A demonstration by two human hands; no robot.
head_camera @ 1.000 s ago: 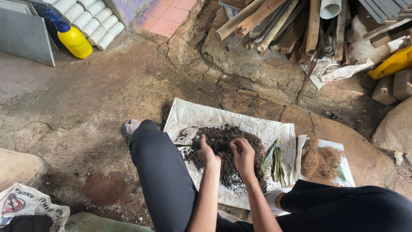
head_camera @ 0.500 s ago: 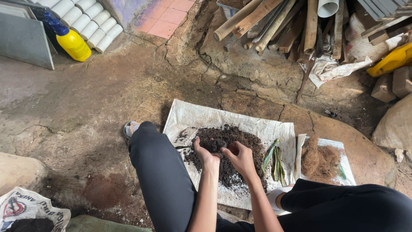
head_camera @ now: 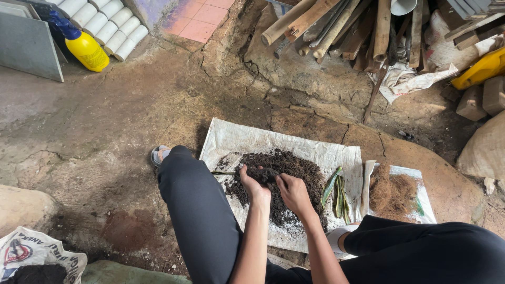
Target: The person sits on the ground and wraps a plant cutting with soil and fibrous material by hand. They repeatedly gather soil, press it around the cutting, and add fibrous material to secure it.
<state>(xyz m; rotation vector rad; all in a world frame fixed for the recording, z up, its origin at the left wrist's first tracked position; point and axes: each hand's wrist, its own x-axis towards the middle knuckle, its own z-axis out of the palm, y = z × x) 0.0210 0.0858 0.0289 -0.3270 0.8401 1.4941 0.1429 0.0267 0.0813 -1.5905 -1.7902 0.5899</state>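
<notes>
Woven sack (head_camera: 236, 138) on ground, both hands (head_camera: 254, 185) (head_camera: 292, 192) gripping soil clump (head_camera: 264, 174)

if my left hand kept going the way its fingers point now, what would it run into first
The left hand points up and slightly right in the head view, onto the dark soil pile on the white sack sheet. It already touches a soil clump there, so more soil comes first, then likely bare sheet; depth is unclear.

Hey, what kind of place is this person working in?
Probably a rough outdoor yard or work corner used for potting. The ground is cracked bare earth and stone, cut poles and timber are stacked at the back, and both hands work dark soil heaped on a white sack.
</notes>
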